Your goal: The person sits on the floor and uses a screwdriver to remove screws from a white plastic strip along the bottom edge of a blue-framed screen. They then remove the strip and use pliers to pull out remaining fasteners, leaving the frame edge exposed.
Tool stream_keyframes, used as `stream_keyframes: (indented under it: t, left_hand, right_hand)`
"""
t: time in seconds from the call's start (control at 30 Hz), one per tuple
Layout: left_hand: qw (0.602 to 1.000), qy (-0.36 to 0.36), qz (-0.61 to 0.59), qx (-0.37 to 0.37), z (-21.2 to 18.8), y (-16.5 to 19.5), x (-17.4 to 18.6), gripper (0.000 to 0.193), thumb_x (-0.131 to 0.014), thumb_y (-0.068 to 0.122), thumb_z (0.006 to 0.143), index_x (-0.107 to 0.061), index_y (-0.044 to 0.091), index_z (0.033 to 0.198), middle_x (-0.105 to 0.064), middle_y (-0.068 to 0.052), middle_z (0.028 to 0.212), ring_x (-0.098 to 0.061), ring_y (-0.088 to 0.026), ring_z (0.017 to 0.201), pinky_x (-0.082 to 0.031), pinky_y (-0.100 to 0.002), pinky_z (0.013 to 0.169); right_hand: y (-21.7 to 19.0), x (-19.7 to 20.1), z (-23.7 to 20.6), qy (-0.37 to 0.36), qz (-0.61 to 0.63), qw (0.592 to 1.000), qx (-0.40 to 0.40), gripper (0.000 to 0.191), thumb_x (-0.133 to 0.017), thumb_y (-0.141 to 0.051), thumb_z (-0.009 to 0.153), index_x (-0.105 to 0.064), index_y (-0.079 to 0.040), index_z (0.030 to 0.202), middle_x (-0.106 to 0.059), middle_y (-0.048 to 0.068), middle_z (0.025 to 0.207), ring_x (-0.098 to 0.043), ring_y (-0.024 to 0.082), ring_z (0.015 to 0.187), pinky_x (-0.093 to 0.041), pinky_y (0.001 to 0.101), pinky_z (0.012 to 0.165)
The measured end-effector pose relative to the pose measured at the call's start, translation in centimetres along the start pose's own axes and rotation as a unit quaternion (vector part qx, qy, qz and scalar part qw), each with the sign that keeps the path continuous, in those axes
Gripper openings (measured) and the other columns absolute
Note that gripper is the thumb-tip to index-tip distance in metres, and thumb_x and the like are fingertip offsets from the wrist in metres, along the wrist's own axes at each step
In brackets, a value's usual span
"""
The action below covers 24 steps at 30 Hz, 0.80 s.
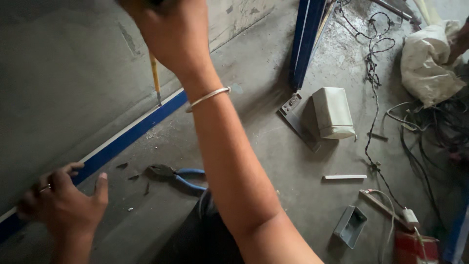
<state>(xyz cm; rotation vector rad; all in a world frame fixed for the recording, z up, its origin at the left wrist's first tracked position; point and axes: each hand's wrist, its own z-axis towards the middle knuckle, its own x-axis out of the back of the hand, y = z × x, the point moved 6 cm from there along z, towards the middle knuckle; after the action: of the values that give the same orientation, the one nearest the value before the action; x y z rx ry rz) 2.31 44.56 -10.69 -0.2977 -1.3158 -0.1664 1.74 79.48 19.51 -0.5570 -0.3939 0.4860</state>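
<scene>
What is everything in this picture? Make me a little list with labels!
place: concrete floor by a grey wall
left hand: fingers rest on a blue strip along the wall's foot
right hand: raised, gripping a yellow-handled screwdriver, tip at the strip
wrist: silver bangle
near left hand: blue-handled pliers on the floor
farther off: beige box, black cables, white sack

Your view is dim at left, brighter toward the upper right; the raised right hand (171, 29) looks slightly motion-blurred, perhaps, casting soft shadows.
</scene>
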Motion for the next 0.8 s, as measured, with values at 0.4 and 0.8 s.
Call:
stream_keyframes:
  t: [0.4,0.8]
  left_hand:
    - [0.992,-0.004,-0.123,0.013,3.1,6.0,4.8,0.059,-0.076,0.054,0.083,-0.064,0.019,0.129,-0.064,-0.016,0.13,-0.05,-0.043,0.134,-0.023,-0.065,0.117]
    - [0.981,0.006,-0.19,0.038,5.8,2.2,7.5,0.049,-0.079,0.045,0.076,-0.062,0.024,0.117,-0.064,-0.007,0.118,-0.054,-0.035,0.121,-0.029,-0.065,0.111]
  right_hand:
    - [6.9,-0.1,1.7,0.029,0.31,0.945,-0.1,0.019,-0.062,-0.012,0.113,-0.059,-0.004,0.095,-0.053,0.003,0.073,-0.047,0.014,0.063,-0.04,0.0331,0.058]
    - [2.6,-1.8,2.4,-0.111,0.529,0.826,-0.158,0.033,-0.05,-0.037,0.117,-0.054,-0.007,0.104,-0.047,0.006,0.069,-0.038,0.012,0.052,-0.033,0.0287,0.049]
